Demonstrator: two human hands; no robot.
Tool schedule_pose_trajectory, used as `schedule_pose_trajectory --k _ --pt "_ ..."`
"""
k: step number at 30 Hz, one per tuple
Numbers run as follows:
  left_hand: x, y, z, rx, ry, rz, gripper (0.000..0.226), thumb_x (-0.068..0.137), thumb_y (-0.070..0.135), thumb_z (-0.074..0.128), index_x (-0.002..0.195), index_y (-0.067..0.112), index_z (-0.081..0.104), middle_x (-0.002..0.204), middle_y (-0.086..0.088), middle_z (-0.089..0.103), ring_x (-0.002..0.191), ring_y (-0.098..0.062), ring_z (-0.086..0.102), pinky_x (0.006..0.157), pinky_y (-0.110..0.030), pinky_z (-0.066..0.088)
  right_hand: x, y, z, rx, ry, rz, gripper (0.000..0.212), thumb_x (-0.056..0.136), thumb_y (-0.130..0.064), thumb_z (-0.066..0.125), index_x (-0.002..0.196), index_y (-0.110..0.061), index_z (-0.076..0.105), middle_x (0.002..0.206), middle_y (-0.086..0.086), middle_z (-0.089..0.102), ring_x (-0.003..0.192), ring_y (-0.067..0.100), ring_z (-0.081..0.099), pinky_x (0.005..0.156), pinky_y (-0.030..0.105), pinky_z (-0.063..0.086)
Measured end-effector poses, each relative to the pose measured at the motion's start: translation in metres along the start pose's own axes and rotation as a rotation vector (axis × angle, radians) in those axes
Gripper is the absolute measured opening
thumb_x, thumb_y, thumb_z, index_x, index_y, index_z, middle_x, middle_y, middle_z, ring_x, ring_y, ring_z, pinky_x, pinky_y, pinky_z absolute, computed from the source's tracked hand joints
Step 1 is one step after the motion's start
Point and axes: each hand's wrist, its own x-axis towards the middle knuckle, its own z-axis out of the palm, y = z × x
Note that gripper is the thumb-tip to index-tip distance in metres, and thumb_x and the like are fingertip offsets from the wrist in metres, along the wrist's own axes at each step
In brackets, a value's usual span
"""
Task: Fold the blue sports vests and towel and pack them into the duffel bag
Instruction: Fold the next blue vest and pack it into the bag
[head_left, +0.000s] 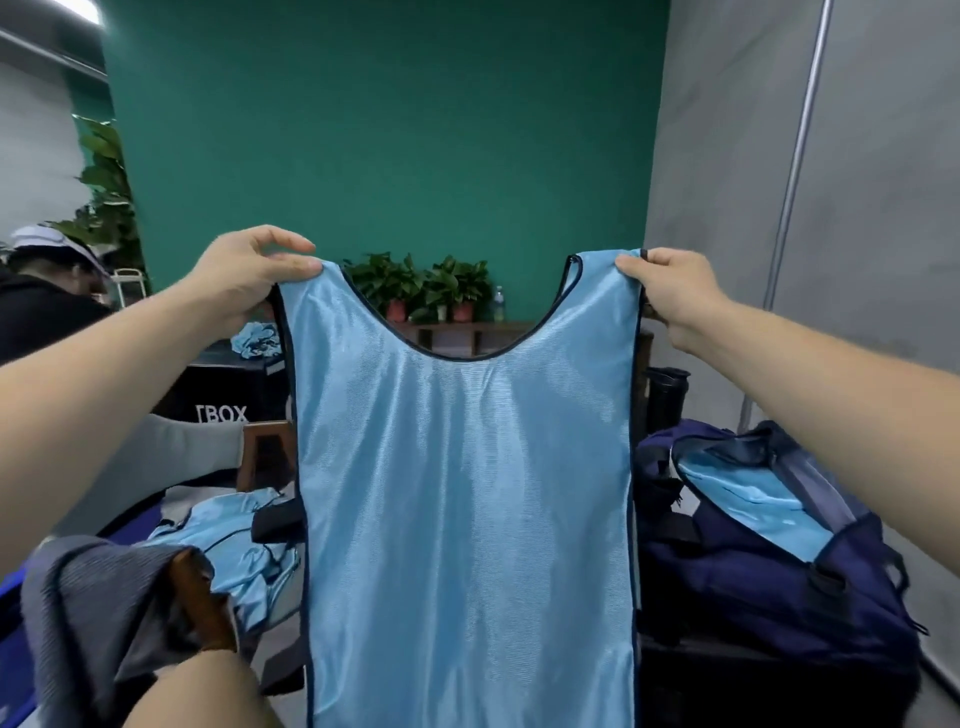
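While the blue vest (467, 493) hangs spread open, left hand (249, 275) pinching one shoulder, right hand (670, 291) pinching the other, navy duffel bag (753, 597) (second blue vest (753, 504) inside) at right

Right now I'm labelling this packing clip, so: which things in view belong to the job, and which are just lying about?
Job: held vest, pinched by left hand and right hand; heap of vests; duffel bag with a folded vest inside; grey cloth, perhaps the towel.
Lying about: potted plants; black box; dark flask.
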Motion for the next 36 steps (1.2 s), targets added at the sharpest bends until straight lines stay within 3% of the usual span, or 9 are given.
schedule_pose_trajectory --k 3,10,13,17,24,28,30,33,36 --pt "0.033 -0.031 0.016 0.063 0.019 -0.003 0.033 0.082 0.017 0.092 0.11 0.01 0.076 0.1 -0.008 0.079 0.087 -0.02 0.073 0.081 -0.039 0.058 0.028 0.024 0.019 -0.037 0.008 0.052 0.041 0.093 -0.031 0.08 0.111 0.005 0.073 0.093 0.007 0.074 0.079 0.019 0.065 0.083 0.043 0.063" --pt "0.1 -0.1 0.054 0.188 0.024 -0.025 0.023 0.085 0.01 0.09 0.102 0.012 0.075 0.087 -0.006 0.077 0.077 -0.009 0.071 0.079 -0.024 0.054 0.088 0.087 0.061 -0.148 -0.038 0.158 0.019 0.098 -0.024 0.077 0.091 -0.008 0.071 0.082 0.004 0.069 0.063 0.012 0.06 0.057 0.022 0.052" --pt "0.122 -0.137 0.071 0.252 0.02 -0.063 0.021 0.088 0.01 0.088 0.103 0.008 0.074 0.087 -0.005 0.075 0.067 0.001 0.067 0.068 -0.013 0.05 0.114 0.128 0.077 -0.204 -0.052 0.182 0.047 0.096 -0.017 0.075 0.063 -0.02 0.041 0.061 -0.002 0.04 0.049 0.011 0.036 0.048 0.025 0.031" --pt "0.149 -0.193 0.096 0.299 0.007 -0.131 0.018 0.087 0.007 0.087 0.1 0.009 0.074 0.08 0.001 0.073 0.067 0.004 0.067 0.077 -0.015 0.053 0.141 0.185 0.093 -0.269 -0.062 0.26 0.053 0.098 -0.013 0.072 0.06 -0.021 0.035 0.06 -0.003 0.042 0.045 0.007 0.042 0.045 0.021 0.03" --pt "0.18 -0.275 0.137 0.319 -0.023 -0.211 0.019 0.088 0.007 0.084 0.104 0.006 0.075 0.086 -0.004 0.075 0.076 -0.004 0.069 0.08 -0.022 0.053 0.185 0.278 0.11 -0.391 -0.037 0.389 0.043 0.094 -0.016 0.078 0.062 -0.018 0.051 0.079 0.006 0.055 0.074 0.019 0.053 0.07 0.032 0.042" --pt "0.194 -0.31 0.158 0.375 -0.031 -0.233 0.013 0.087 0.011 0.083 0.094 0.016 0.074 0.078 0.003 0.07 0.058 0.0 0.06 0.062 -0.026 0.048 0.203 0.32 0.118 -0.431 -0.012 0.43 0.029 0.088 -0.018 0.08 0.071 -0.019 0.057 0.084 0.006 0.054 0.079 0.019 0.053 0.071 0.033 0.042" --pt "0.202 -0.324 0.165 0.372 -0.01 -0.23 0.014 0.082 0.013 0.083 0.085 0.024 0.075 0.08 0.003 0.073 0.077 -0.011 0.068 0.072 -0.03 0.058 0.209 0.335 0.121 -0.426 -0.005 0.457 0.016 0.089 -0.019 0.08 0.087 -0.009 0.067 0.089 0.007 0.058 0.086 0.021 0.06 0.082 0.036 0.055" --pt "0.211 -0.34 0.177 0.355 0.025 -0.241 0.014 0.081 0.014 0.082 0.083 0.025 0.075 0.088 0.0 0.078 0.088 -0.015 0.073 0.084 -0.034 0.061 0.214 0.348 0.127 -0.394 0.033 0.475 0.03 0.092 -0.022 0.08 0.104 0.004 0.072 0.105 0.012 0.075 0.098 0.022 0.07 0.101 0.047 0.057" --pt "0.217 -0.35 0.186 0.367 0.042 -0.233 0.015 0.084 0.014 0.082 0.084 0.026 0.073 0.092 -0.001 0.078 0.089 -0.012 0.071 0.083 -0.027 0.058 0.215 0.352 0.134 -0.38 0.052 0.476 0.016 0.097 -0.025 0.076 0.087 -0.013 0.071 0.096 0.005 0.068 0.089 0.022 0.064 0.081 0.034 0.055"
